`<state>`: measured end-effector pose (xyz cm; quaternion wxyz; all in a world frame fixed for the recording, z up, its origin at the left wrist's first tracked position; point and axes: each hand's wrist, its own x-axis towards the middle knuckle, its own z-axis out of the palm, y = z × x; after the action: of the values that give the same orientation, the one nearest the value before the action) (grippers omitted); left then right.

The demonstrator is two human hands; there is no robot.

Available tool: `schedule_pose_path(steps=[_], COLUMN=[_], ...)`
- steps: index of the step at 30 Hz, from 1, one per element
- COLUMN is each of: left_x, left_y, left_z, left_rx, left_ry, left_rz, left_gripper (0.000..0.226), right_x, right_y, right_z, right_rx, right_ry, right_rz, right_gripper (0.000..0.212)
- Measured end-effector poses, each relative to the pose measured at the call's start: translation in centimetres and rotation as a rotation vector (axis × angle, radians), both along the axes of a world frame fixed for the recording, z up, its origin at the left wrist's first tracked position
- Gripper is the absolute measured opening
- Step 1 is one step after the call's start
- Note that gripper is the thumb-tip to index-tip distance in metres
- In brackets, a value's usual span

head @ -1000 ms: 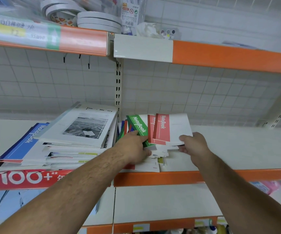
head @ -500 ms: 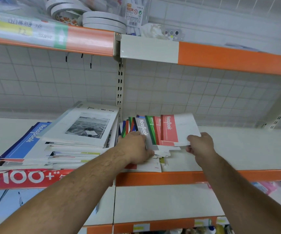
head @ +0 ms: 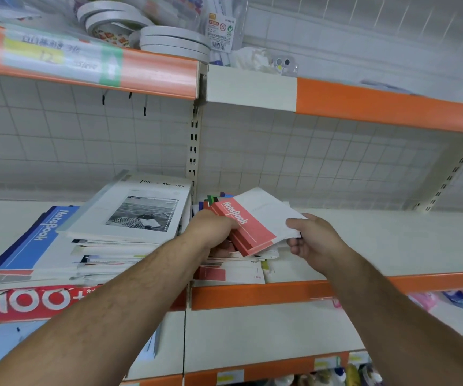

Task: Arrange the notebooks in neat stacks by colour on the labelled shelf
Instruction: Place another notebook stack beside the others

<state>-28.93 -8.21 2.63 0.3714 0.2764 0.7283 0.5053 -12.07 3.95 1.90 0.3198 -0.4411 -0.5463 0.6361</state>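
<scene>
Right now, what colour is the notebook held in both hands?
Red and white notebook, clearest in the head view.

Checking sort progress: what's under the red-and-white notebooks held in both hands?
Under the red-and-white notebooks, held by left hand and right hand, lies a messy pile of thin notebooks on the white shelf; one red cover patch shows. Lower colours are covered.
</scene>
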Motion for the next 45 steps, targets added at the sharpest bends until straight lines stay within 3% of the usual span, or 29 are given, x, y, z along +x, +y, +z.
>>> schedule_pose_path(steps=[3,5,9,13,18,20,26,27,28,30,36,45], left_x=[0.3,0.6,1.2,1.2,1.0,0.9,0.7,0.8,0.9,1.2,3.2,7.4], left_y=[-0.6,-0.9,-1.6,-2.3,-2.9,-2.9,-3.5,-3.6,-3.8,-4.0,-4.8,-7.8], left_z=[0.1,0.4,0.9,0.3,-0.3,-0.6,-1.8,-2.0,-2.1,-2.2,-1.7,-0.8], left_rx=[0.008,0.04,0.117,0.16,0.184,0.185,0.162,0.157,0.156,0.162,0.183,0.31], left_ry=[-0.038,-0.177,-0.412,-0.513,-0.566,-0.561,-0.53,-0.519,-0.511,-0.513,-0.515,-0.337], left_rz=[-0.005,-0.025,-0.05,0.013,0.037,0.028,0.022,0.025,0.031,0.049,0.089,0.301], left_gripper=[0.021,0.033,0.02,0.017,0.022,0.022,0.018,0.017,0.017,0.018,0.025,0.027], right_x=[-0.3,-0.6,-0.9,-0.7,-0.2,0.3,1.6,1.7,1.8,2.1,3.4,5.3], right_y=[-1.0,-1.7,-2.9,-4.2,-5.6,-5.6,-5.7,-5.7,-5.7,-5.7,-5.9,-5.2], right_z=[0.2,0.4,0.5,-0.1,-0.3,-0.5,-0.4,-0.3,-0.2,-0.2,-0.1,0.0], right_rx=[-0.064,-0.059,0.048,0.194,0.248,0.233,0.168,0.147,0.124,0.067,0.057,0.141], right_ry=[0.126,0.147,0.008,-0.136,-0.101,-0.087,-0.129,-0.164,-0.198,-0.243,-0.076,0.068], right_rz=[-0.073,-0.082,-0.032,-0.046,-0.233,-0.296,-0.375,-0.361,-0.346,-0.312,-0.21,-0.013], right_gripper=[0.012,0.012,0.018,0.022,0.02,0.013,0.052,0.045,0.022,0.01,0.02,0.031])
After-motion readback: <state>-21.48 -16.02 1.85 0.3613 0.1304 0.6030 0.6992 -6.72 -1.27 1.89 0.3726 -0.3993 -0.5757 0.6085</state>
